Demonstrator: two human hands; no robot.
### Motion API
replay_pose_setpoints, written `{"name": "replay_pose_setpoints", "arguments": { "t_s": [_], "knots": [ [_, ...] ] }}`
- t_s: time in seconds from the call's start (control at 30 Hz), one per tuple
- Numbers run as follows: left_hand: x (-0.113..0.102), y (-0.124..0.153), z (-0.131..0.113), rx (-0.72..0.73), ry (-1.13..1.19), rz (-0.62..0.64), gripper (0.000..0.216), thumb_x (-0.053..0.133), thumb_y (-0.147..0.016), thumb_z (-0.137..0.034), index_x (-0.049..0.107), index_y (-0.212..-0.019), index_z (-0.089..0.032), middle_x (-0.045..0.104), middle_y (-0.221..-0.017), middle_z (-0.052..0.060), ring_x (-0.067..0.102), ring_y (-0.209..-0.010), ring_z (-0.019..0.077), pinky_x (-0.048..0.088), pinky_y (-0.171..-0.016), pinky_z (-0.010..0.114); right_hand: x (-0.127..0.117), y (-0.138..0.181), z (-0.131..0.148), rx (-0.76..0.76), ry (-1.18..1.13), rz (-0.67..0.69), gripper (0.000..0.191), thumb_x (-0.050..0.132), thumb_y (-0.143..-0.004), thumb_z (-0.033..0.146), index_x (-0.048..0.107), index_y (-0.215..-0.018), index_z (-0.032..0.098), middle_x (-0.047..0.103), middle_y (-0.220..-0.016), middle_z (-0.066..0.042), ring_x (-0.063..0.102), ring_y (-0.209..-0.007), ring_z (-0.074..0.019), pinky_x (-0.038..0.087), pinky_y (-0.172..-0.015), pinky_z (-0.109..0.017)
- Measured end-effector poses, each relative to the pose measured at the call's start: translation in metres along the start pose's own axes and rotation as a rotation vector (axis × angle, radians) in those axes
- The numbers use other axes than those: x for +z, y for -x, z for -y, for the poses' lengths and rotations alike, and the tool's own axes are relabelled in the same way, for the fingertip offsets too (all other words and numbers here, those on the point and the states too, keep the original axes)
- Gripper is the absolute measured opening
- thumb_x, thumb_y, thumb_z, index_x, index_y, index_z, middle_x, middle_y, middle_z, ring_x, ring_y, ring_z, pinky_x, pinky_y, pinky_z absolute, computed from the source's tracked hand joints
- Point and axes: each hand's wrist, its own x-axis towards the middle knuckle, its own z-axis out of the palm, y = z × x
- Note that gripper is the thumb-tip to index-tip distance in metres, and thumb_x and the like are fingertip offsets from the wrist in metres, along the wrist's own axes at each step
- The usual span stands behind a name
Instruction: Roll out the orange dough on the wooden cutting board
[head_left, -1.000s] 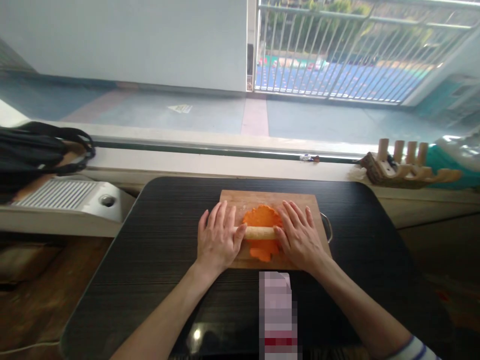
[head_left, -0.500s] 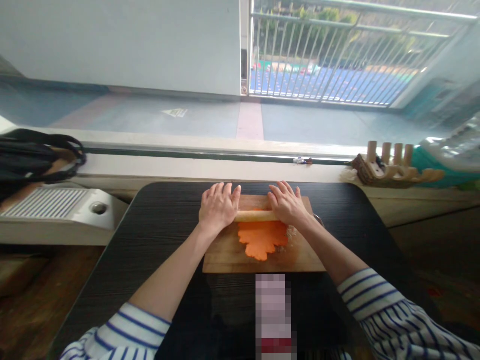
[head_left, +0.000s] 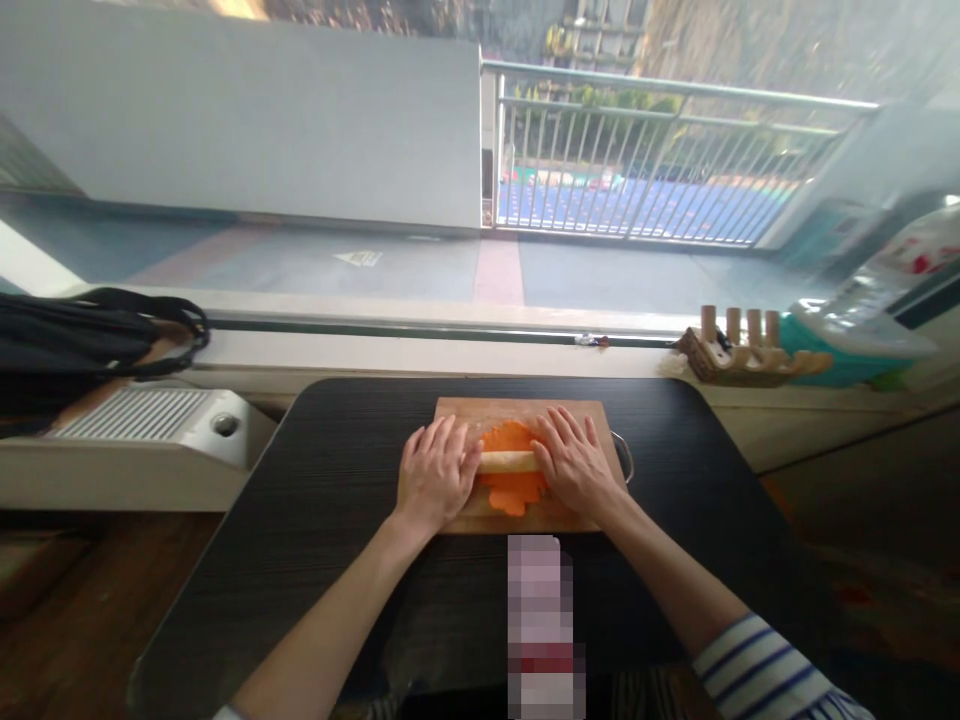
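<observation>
A flat orange sheet of dough lies on a wooden cutting board on the black table. A pale wooden rolling pin rests across the middle of the dough. My left hand lies flat over the pin's left end with fingers stretched forward. My right hand lies flat over the right end in the same way. Both palms press on the pin; its ends are hidden under them.
A white radiator-like unit and a black bag sit to the left. A wooden rack stands on the window sill at right beside a teal container. A blurred-out patch covers the near table edge.
The rolling pin and both hands went to the board's far edge half a second ago, then came back toward me to the middle of the dough.
</observation>
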Motion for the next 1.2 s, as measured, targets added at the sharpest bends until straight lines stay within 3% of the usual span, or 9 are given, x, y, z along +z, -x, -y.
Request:
{"name": "replay_pose_setpoints", "arguments": {
  "t_s": [0.2, 0.33, 0.5, 0.67, 0.83, 1.0, 1.2],
  "knots": [
    [-0.02, 0.023, 0.028, 0.161, 0.128, 0.121, 0.049, 0.038, -0.093, -0.05, 0.058, -0.122, -0.015, 0.061, -0.128, 0.013, 0.053, -0.121, 0.0252, 0.041, -0.104, 0.044, 0.006, 0.021, -0.001, -0.055, -0.075, -0.081, 0.05, 0.029, -0.098, 0.04, 0.045, -0.136, 0.012, 0.04, -0.148, -0.014, 0.028, -0.14, -0.0275, 0.022, -0.113, -0.055],
    [-0.027, 0.03, 0.043, 0.182, 0.182, 0.191, 0.034, 0.047, -0.092, -0.035, 0.06, -0.117, -0.018, 0.065, -0.121, 0.01, 0.058, -0.114, 0.0221, 0.045, -0.102, 0.041, 0.011, 0.027, -0.004, -0.128, -0.198, -0.178, 0.044, 0.037, -0.097, 0.04, 0.053, -0.128, 0.013, 0.051, -0.139, -0.015, 0.039, -0.133, -0.0255, 0.031, -0.112, -0.049],
    [-0.027, 0.033, 0.032, 0.202, 0.252, 0.193, 0.026, 0.048, -0.091, -0.026, 0.061, -0.112, -0.019, 0.065, -0.122, 0.008, 0.059, -0.114, 0.0206, 0.047, -0.101, 0.039, 0.012, 0.032, -0.014, -0.116, -0.397, -0.272, 0.033, 0.042, -0.096, 0.036, 0.062, -0.112, 0.016, 0.061, -0.123, -0.012, 0.052, -0.121, -0.0209, 0.043, -0.105, -0.041],
    [-0.018, 0.037, 0.016, 0.229, 0.251, 0.198, 0.031, 0.043, -0.094, -0.032, 0.06, -0.114, -0.014, 0.062, -0.125, 0.012, 0.056, -0.119, 0.0204, 0.043, -0.105, 0.038, 0.009, 0.042, -0.025, -0.079, -0.429, -0.291, 0.032, 0.04, -0.096, 0.035, 0.061, -0.112, 0.016, 0.063, -0.119, -0.012, 0.054, -0.118, -0.0205, 0.044, -0.103, -0.042],
    [-0.009, 0.04, 0.008, 0.151, 0.182, 0.173, 0.051, 0.033, -0.096, -0.046, 0.054, -0.127, -0.011, 0.053, -0.136, 0.015, 0.045, -0.13, 0.0238, 0.039, -0.108, 0.043, 0.004, 0.045, -0.022, -0.076, -0.31, -0.252, 0.036, 0.036, -0.097, 0.033, 0.059, -0.117, 0.015, 0.063, -0.122, -0.011, 0.051, -0.121, -0.0215, 0.042, -0.105, -0.043],
    [0.002, 0.029, 0.001, 0.015, 0.102, 0.12, 0.061, 0.025, -0.096, -0.05, 0.052, -0.13, -0.007, 0.048, -0.14, 0.018, 0.041, -0.133, 0.0277, 0.036, -0.109, 0.046, 0.003, 0.029, -0.019, -0.035, -0.139, -0.243, 0.039, 0.032, -0.098, 0.033, 0.059, -0.118, 0.014, 0.06, -0.126, -0.012, 0.048, -0.122, -0.0235, 0.035, -0.107, -0.043],
    [0.018, -0.005, 0.001, -0.115, 0.064, 0.02, 0.06, 0.022, -0.097, -0.049, 0.058, -0.123, -0.009, 0.058, -0.129, 0.018, 0.049, -0.126, 0.0287, 0.037, -0.106, 0.049, 0.004, -0.004, -0.023, 0.067, -0.022, -0.188, 0.04, 0.029, -0.097, 0.031, 0.059, -0.119, 0.018, 0.061, -0.127, -0.01, 0.051, -0.119, -0.0233, 0.029, -0.108, -0.044]
  ]
}}
